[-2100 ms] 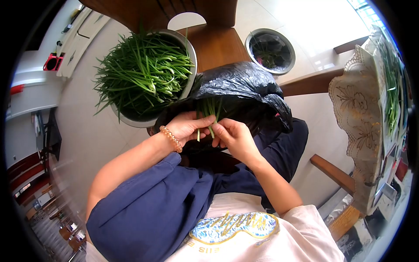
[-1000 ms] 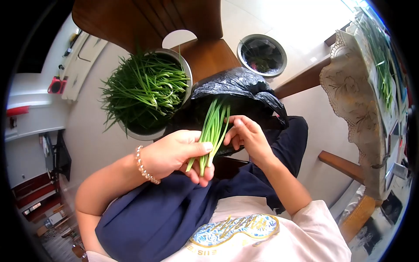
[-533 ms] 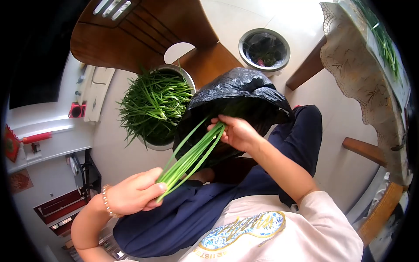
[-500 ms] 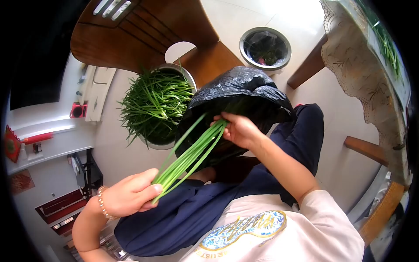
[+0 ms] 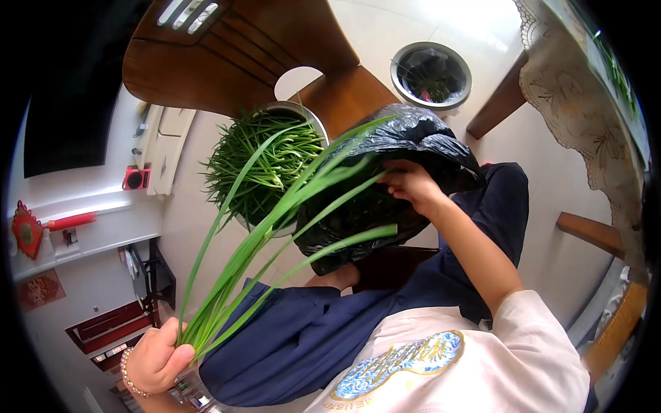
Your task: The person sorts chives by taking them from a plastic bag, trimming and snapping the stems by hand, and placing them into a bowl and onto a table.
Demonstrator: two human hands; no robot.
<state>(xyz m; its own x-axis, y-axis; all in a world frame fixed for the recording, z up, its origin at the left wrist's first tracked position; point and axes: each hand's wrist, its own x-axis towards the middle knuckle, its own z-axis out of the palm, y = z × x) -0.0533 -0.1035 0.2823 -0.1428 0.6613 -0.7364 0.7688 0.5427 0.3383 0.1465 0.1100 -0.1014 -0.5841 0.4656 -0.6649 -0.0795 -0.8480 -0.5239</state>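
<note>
At the lower left my left hand (image 5: 157,359), with a beaded bracelet at the wrist, grips a bunch of long green stalks (image 5: 258,237) by the pale ends. Their leafy tips fan up and right, over the lap and across the black plastic bag (image 5: 344,224). My right hand (image 5: 412,186) is at the mouth of that bag, its fingers bent and partly in shadow; whether they hold anything is hard to see. A metal bowl (image 5: 321,128) heaped with green stalks (image 5: 268,155) sits left of the bag.
A wooden chair (image 5: 227,51) stands at the top, behind the bowl. A lined bin (image 5: 432,74) is on the floor beyond the bag. On the right, a lace-edged cloth (image 5: 575,96) hangs from a table carrying more green stalks (image 5: 614,72). A wooden leg (image 5: 591,234) juts in below.
My left hand has moved down and left with the bunch, drawing it out at full length. My right hand has parted from the bunch and is now at the bag's mouth.
</note>
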